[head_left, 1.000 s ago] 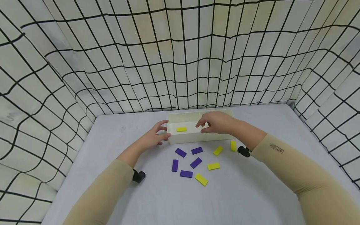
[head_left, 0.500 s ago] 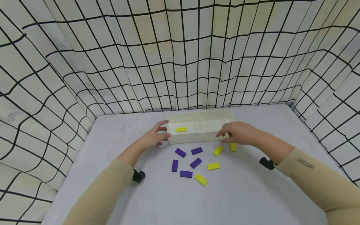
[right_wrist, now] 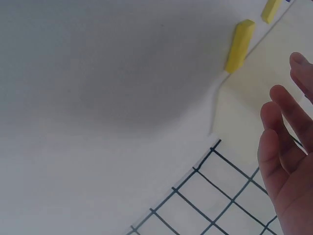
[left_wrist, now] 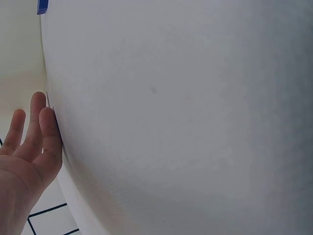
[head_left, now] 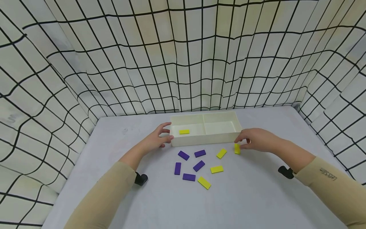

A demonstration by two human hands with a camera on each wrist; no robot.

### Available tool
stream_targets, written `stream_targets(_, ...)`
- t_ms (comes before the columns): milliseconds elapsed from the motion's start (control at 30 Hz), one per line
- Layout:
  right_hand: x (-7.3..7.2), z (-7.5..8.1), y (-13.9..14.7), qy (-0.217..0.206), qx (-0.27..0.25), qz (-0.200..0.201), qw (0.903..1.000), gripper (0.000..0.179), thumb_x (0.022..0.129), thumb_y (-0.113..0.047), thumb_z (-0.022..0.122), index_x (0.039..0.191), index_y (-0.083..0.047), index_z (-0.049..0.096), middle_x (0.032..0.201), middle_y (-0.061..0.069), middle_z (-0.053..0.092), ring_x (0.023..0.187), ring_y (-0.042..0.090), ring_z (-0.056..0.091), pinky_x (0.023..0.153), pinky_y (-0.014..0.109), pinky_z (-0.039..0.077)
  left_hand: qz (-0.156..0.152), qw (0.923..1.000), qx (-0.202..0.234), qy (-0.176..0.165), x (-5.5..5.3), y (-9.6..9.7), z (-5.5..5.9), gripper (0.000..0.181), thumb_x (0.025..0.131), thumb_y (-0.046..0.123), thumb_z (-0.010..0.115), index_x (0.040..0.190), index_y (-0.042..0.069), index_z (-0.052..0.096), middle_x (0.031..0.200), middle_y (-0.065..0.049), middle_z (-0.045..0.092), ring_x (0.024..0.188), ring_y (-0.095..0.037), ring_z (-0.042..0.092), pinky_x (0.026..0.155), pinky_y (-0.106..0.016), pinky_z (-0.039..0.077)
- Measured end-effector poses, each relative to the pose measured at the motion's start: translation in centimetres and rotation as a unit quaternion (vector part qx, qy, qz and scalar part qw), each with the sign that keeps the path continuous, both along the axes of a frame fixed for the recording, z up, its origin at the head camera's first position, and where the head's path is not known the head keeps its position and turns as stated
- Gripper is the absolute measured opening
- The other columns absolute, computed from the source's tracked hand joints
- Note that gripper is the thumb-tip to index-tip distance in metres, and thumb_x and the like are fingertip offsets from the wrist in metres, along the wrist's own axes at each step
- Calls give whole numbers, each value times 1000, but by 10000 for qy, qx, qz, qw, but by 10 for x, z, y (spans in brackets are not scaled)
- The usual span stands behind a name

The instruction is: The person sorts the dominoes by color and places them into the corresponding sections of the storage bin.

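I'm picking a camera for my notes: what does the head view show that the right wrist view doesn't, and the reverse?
Only the head view: the left hand, plus the divider and yellow block inside the white tray.
Only the right wrist view: the palm side of the right hand.
Both: that hand, two yellow blocks on the tabletop, part of the tray.

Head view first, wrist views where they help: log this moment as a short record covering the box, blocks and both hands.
Container: white box, two compartments split by a divider
Inside: one yellow block, left compartment
On table: five purple blocks and four yellow blocks, in front of the box
Left hand: fingers at the box's left end, no block held
Right hand: beside the rightmost yellow block; right wrist view shows fingertips apart from it
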State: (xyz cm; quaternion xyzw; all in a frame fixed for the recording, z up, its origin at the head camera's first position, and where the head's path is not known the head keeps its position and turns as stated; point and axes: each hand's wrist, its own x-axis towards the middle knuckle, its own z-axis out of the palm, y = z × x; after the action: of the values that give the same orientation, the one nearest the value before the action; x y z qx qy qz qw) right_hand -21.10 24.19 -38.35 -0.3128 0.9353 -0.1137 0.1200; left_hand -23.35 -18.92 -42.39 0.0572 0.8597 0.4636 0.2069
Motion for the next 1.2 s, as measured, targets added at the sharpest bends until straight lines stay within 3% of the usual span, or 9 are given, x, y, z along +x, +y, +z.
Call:
stream_targets(300,0,-14,-1,-37,166,-7,9999,24,88,-17,76,111,-24,74,107,-10,67,83,10,56,71,29,49,3,10000,57,-51,-1,-1,-2,74,97,38,64,155,42,18,153,-7,34,116,-24,60,96,-42,49)
stream_targets(600,-2,-29,-1,-17,170,131,9998,30,88,-9,74,113,-24,74,124,-3,66,84,9,58,75,30,51,41,9999,104,-129,1,2,3,74,97,37,64,155,41,18,154,-7,33,118,-25,60,98,-43,48)
stream_targets(800,-1,-34,-1,216,229,301,9991,27,86,-9,76,110,-23,75,117,-4,67,85,10,61,76,31,53,44,9999,85,-101,1,1,0,74,97,38,64,155,42,18,153,-7,34,117,-24,60,98,-43,49)
stream_targets(1000,-2,-35,0,319,315,318,9985,24,86,-14,78,107,-25,76,100,-12,63,75,6,53,70,27,50,41,9999,95,-91,0,0,-1,73,97,37,63,154,43,18,153,-7,34,117,-25,60,98,-43,48)
stream_targets(1200,-2,-34,1,196,386,281,9987,23,86,-17,78,107,-24,76,96,-15,63,77,7,55,71,28,49,32,9997,139,-177,1,1,4,75,98,35,63,156,41,16,155,-8,32,119,-25,59,99,-45,48)
